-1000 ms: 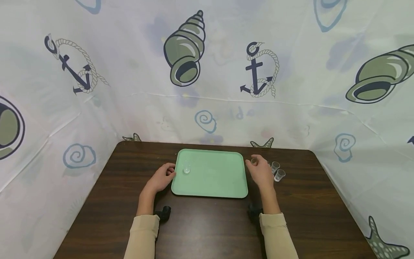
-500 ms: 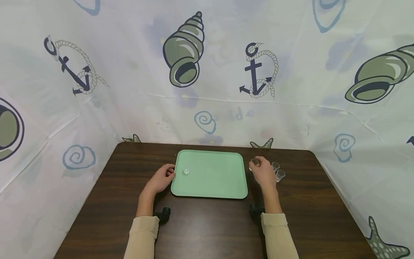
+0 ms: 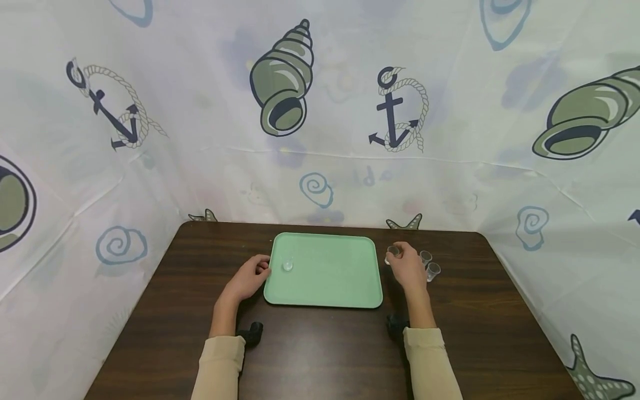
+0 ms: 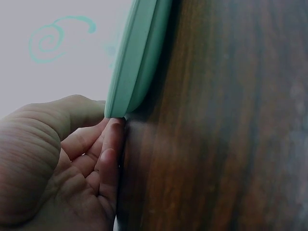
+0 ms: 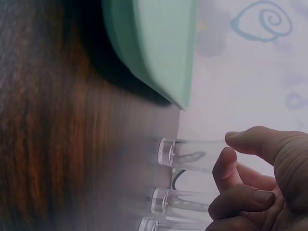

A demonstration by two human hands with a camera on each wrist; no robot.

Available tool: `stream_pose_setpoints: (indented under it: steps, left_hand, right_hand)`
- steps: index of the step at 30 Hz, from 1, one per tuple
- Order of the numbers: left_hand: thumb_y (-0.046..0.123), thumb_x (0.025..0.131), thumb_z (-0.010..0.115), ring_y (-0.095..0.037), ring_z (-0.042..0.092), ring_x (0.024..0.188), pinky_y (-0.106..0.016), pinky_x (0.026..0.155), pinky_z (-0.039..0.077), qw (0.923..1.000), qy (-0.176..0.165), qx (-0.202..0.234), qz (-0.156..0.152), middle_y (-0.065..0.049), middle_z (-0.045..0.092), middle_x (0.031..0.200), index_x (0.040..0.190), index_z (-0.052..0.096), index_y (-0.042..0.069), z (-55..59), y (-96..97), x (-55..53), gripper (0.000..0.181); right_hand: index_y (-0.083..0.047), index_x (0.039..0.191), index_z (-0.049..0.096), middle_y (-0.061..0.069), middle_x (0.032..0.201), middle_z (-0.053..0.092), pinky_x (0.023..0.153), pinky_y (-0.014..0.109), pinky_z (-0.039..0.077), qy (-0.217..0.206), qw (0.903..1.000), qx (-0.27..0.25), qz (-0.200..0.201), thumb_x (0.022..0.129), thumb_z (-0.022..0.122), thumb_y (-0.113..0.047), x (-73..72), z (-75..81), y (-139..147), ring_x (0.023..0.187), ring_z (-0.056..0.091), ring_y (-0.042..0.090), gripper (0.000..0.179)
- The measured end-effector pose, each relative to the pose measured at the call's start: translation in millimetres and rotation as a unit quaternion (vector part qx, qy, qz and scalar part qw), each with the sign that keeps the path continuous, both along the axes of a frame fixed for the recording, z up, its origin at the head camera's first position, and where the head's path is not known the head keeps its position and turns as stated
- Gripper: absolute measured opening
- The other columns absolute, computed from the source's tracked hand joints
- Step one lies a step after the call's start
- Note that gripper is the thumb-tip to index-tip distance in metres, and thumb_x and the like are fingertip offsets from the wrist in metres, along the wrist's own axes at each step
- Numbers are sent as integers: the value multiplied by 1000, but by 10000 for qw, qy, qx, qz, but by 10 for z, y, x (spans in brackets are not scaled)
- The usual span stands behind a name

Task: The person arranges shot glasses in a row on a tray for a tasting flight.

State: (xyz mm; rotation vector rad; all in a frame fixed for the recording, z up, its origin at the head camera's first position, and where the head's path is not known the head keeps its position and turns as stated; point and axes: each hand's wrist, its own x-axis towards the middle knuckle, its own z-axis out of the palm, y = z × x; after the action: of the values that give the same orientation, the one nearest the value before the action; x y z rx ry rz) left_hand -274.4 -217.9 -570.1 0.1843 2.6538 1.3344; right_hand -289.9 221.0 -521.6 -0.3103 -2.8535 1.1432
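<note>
A green tray [image 3: 322,270] lies on the table. My left hand [image 3: 249,278] grips its left edge; in the left wrist view, the thumb is on the tray's rim [image 4: 126,62] and the fingers [image 4: 109,163] bend below. A small clear cup [image 3: 287,265] stands on the tray near that side. Just past the tray's right edge, my right hand [image 3: 409,268] pinches another small clear cup [image 3: 393,251] near its rim with thumb and index finger. The right wrist view shows this cup [image 5: 185,153] upright, its base close to the tabletop.
Two more clear cups, one behind [image 3: 425,256] and one nearer [image 3: 433,271], stand right of my right hand. The dark wooden table [image 3: 320,350] is backed by a white cloth [image 3: 220,178] printed with shells and anchors.
My right hand has shifted slightly right and toward me, its thumb drawing in from the tray side to the cup. The left hand stays at the tray's edge.
</note>
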Motion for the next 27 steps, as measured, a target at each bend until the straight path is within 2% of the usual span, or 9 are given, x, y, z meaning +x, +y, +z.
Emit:
stream_pose_setpoints:
  steps: [10,20,27]
  left_hand:
    - [17,113,55,-31,60,117,-50,101,50,10000,47,81,4,-20,60,133,155,49,-3,6,0,12,47]
    - [17,113,55,-32,60,118,-52,102,50,10000,30,45,12,-21,60,134,155,48,-3,-14,2,5,47]
    - [16,113,54,-33,60,119,-52,102,51,10000,29,5,21,-21,59,134,155,48,-4,-5,20,5,47]
  right_hand:
    - [-9,150,60,17,114,73,55,35,42,23,9997,230,34,106,63,-32,-9,1,-16,71,62,25,50]
    - [-10,149,61,16,118,74,56,36,42,-137,9988,463,-27,106,64,-33,-5,-10,-45,79,67,28,50]
    - [-11,152,58,17,121,76,55,36,44,-293,9977,613,-23,107,63,-34,2,-9,-46,75,68,27,51]
